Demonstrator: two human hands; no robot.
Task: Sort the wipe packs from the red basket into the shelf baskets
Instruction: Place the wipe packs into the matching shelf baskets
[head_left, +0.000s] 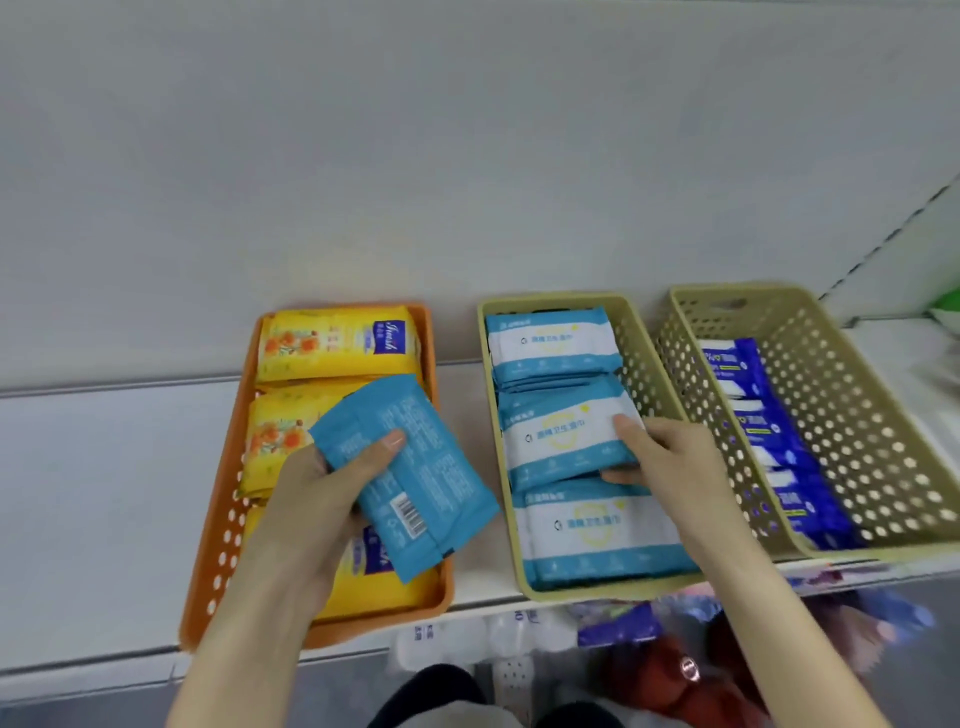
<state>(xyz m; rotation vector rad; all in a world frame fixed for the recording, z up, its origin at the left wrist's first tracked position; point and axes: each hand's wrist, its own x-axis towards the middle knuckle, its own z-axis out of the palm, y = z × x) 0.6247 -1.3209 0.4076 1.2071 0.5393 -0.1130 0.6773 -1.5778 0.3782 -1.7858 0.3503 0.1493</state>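
Note:
My left hand (332, 488) holds a light blue wipe pack (415, 483) back side up, barcode showing, above the orange basket (218, 519) of yellow packs (337, 345). My right hand (670, 457) grips the middle blue-and-white pack (561, 436) inside the middle beige basket (498, 415), thumb on top and fingers under its front edge. More of the same packs lie behind (550, 343) and in front (597, 530) of it. The right beige basket (857, 415) holds dark blue packs (769, 431) along its left side. The red basket (680, 675) shows blurred below the shelf edge.
The three baskets sit side by side on a white shelf (104, 467) against a pale back panel. Left of the orange basket the shelf surface is bare. Blurred blue and purple packs (623, 623) lie below the shelf front, near my dark-clad knees (441, 691).

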